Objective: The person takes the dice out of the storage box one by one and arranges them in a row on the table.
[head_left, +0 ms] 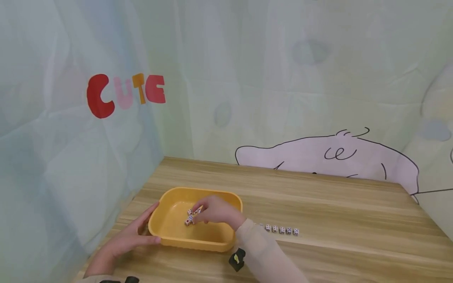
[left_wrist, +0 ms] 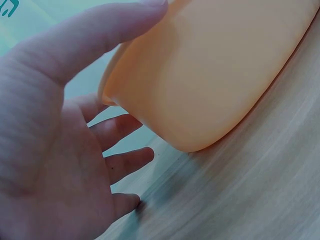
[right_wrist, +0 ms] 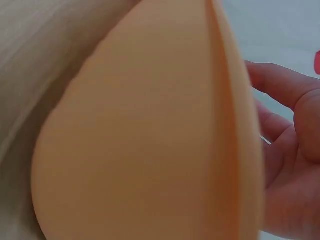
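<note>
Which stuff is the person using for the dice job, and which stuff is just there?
For the job:
- left hand, at the tub's side
- right hand, in the tub
- yellow tub
- dice in the tub
- row of dice on the table, probably

Just there:
- CUTE letters
- cartoon drawing

This looks like a small draped booth, since creased pale cloth (head_left: 255, 59), printed with the word CUTE (head_left: 139, 81) and a cartoon figure (head_left: 304, 155), walls in a wood-grain table (head_left: 336, 210), though whether it stands in a home, studio or elsewhere cannot be told.
</note>
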Motion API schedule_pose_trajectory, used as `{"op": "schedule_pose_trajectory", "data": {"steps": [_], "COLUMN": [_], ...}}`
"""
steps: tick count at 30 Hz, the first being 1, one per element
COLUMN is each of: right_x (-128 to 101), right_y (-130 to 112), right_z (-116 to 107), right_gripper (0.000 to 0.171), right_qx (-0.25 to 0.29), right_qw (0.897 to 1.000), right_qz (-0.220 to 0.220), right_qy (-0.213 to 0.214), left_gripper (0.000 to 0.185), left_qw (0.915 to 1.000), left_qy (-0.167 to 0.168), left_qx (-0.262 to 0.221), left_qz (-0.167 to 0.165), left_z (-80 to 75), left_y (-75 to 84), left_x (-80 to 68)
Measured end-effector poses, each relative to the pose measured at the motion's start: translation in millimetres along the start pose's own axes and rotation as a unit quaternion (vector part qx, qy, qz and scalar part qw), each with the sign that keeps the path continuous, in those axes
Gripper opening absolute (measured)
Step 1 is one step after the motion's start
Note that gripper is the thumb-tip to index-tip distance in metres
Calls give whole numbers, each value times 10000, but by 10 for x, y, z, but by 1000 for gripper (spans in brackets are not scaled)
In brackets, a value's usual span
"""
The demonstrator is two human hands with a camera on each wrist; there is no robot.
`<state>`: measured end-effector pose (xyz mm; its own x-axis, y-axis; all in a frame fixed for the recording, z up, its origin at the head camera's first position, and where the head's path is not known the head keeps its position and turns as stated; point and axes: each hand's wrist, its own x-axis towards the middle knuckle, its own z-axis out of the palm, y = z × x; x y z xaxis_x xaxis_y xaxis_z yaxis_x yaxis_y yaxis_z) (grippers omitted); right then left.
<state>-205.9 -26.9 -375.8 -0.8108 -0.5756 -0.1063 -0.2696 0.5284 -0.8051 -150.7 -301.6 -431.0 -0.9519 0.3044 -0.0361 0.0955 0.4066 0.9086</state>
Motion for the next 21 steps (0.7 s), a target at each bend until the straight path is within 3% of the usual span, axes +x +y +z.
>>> {"op": "schedule_pose_trajectory", "data": {"steps": [7, 21], "right_x": [156, 240], "right_y": [67, 219], "right_z": [157, 283], "right_gripper": [15, 19], "right_qx": [334, -774], "right_qw": [9985, 9922], "right_qz": [412, 708], "right_qy": [158, 677], "left_gripper": [99, 100], "left_qw": [9999, 9999], "left_qy": [-22, -7], "left_qx": [25, 137], "left_qz": [94, 29], "left_z": [0, -16], "left_y": [-9, -16], "left_x": [2, 6]}}
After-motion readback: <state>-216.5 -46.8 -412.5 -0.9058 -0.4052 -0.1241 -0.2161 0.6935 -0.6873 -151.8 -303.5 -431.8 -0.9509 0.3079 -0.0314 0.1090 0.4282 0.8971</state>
